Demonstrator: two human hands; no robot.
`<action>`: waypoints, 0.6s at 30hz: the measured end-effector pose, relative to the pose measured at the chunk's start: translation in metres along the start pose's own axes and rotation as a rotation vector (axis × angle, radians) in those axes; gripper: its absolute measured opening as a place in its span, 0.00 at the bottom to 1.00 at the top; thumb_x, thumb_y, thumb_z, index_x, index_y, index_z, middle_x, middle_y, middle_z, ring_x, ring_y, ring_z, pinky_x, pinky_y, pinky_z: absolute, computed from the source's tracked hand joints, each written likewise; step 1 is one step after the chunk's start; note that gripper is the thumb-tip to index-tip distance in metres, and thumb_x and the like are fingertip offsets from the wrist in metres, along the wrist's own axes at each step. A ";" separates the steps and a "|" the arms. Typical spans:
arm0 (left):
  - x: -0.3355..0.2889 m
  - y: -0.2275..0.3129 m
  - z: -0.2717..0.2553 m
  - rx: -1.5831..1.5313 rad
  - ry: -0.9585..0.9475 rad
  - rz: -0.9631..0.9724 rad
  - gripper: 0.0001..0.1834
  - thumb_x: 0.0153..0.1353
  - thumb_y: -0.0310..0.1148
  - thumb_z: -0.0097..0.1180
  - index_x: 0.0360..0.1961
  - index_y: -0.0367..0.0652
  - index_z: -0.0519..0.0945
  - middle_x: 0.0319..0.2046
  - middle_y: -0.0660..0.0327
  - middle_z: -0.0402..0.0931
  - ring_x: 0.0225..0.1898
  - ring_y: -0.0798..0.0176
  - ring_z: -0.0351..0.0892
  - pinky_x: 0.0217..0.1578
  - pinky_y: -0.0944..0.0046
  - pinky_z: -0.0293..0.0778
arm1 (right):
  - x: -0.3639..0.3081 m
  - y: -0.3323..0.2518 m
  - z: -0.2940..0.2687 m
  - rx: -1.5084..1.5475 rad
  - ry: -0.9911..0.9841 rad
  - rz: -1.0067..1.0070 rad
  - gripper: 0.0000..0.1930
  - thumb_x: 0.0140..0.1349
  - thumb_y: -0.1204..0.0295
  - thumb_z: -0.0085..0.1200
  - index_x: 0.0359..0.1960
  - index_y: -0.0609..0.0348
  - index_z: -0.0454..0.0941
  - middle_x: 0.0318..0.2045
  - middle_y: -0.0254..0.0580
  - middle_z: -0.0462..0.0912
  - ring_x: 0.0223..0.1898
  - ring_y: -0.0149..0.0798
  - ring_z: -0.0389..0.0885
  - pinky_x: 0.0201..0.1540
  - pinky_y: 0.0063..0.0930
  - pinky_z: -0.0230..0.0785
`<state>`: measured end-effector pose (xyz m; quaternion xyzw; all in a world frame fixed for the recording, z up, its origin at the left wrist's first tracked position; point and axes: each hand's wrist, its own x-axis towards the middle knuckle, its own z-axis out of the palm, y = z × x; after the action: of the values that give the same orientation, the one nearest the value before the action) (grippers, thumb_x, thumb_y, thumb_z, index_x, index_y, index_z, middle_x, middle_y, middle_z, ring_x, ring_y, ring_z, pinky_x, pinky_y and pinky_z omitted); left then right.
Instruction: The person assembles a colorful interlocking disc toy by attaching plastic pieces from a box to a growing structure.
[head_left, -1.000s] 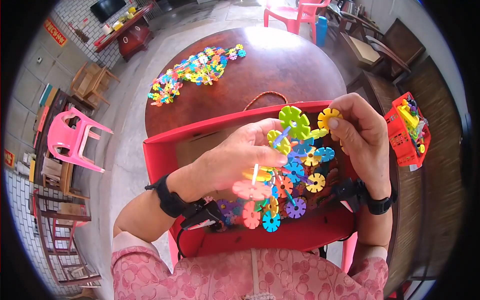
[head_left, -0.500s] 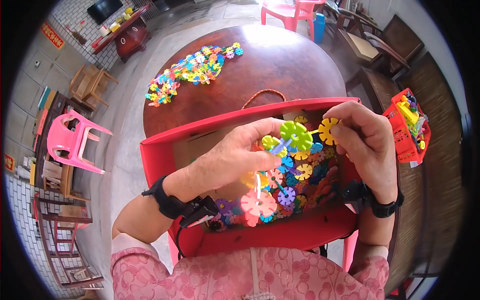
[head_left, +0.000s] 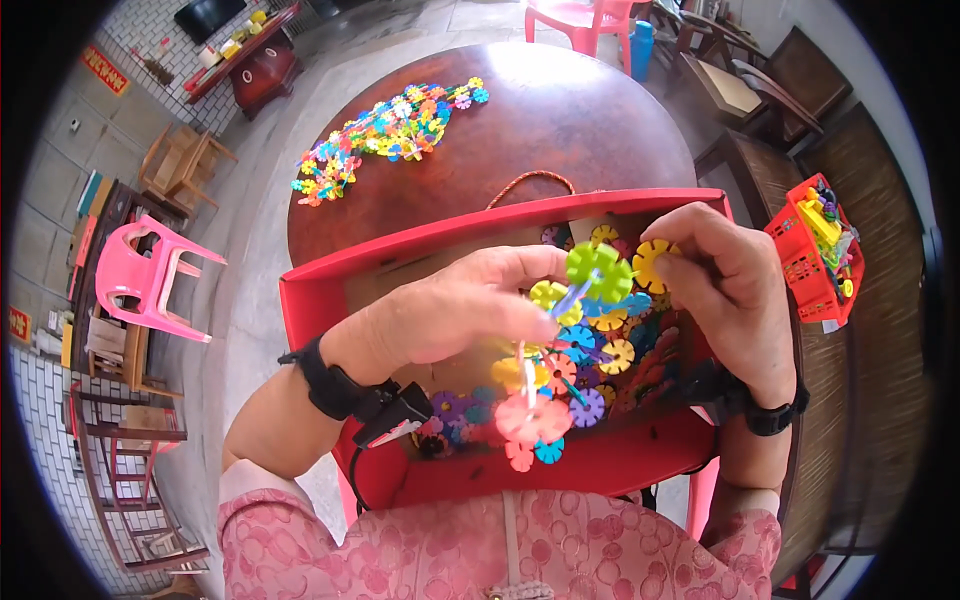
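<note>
My right hand [head_left: 725, 290] pinches a yellow slotted flower disc [head_left: 655, 266] between thumb and fingertips. It appears joined to a lime-green disc [head_left: 600, 272] in a cluster of interlocking discs. My left hand [head_left: 450, 305] grips that cluster at a blue-violet and yellow-green part, its thumb smeared by motion. Below the left thumb hang an orange-yellow disc, a large pink disc [head_left: 533, 417] and a blue disc [head_left: 548, 452] of the cluster, partly blurred. Under both hands stands an open red box [head_left: 420, 484] with many loose coloured discs [head_left: 455, 410] inside.
A built-up shape of colourful discs [head_left: 385, 135] lies on the round brown table [head_left: 560, 130]. To the right sits a red basket [head_left: 805, 262] of toys. Pink plastic chairs [head_left: 150, 275] stand at the left and far side. A cord handle [head_left: 535, 178] rises behind the box.
The held cluster has shifted slightly right, and its hanging pink part swung right and down. My left thumb has moved a little. The right hand keeps its pinch on the yellow disc.
</note>
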<state>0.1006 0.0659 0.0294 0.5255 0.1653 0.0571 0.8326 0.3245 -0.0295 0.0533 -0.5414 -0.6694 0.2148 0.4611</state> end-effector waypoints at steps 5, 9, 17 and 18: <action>0.007 -0.012 -0.004 -0.178 -0.094 0.075 0.29 0.62 0.35 0.52 0.62 0.32 0.64 0.56 0.54 0.71 0.58 0.61 0.70 0.60 0.60 0.64 | 0.000 -0.004 -0.003 0.058 -0.029 0.061 0.05 0.54 0.83 0.52 0.32 0.65 0.74 0.21 0.42 0.78 0.24 0.35 0.79 0.28 0.25 0.69; 0.011 -0.015 -0.004 -0.033 0.027 -0.048 0.26 0.64 0.32 0.51 0.61 0.32 0.67 0.51 0.59 0.74 0.50 0.70 0.74 0.50 0.68 0.72 | 0.000 -0.001 0.007 -0.012 -0.094 -0.037 0.05 0.54 0.82 0.53 0.33 0.65 0.74 0.23 0.45 0.78 0.25 0.42 0.80 0.29 0.28 0.69; 0.006 -0.009 0.006 0.117 0.108 -0.157 0.15 0.61 0.32 0.56 0.47 0.36 0.75 0.36 0.65 0.77 0.33 0.76 0.75 0.33 0.75 0.72 | -0.004 -0.007 0.017 -0.202 -0.065 -0.136 0.06 0.54 0.79 0.56 0.29 0.63 0.71 0.23 0.47 0.74 0.25 0.49 0.77 0.28 0.34 0.68; 0.006 -0.011 0.004 0.168 0.101 -0.113 0.14 0.61 0.31 0.56 0.46 0.35 0.76 0.35 0.65 0.77 0.33 0.76 0.75 0.34 0.74 0.72 | -0.004 -0.008 0.017 -0.204 -0.067 -0.136 0.06 0.54 0.79 0.56 0.29 0.63 0.71 0.23 0.47 0.74 0.25 0.49 0.77 0.28 0.34 0.68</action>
<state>0.1070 0.0591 0.0204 0.5799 0.2405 0.0223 0.7780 0.3058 -0.0324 0.0500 -0.5315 -0.7380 0.1318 0.3944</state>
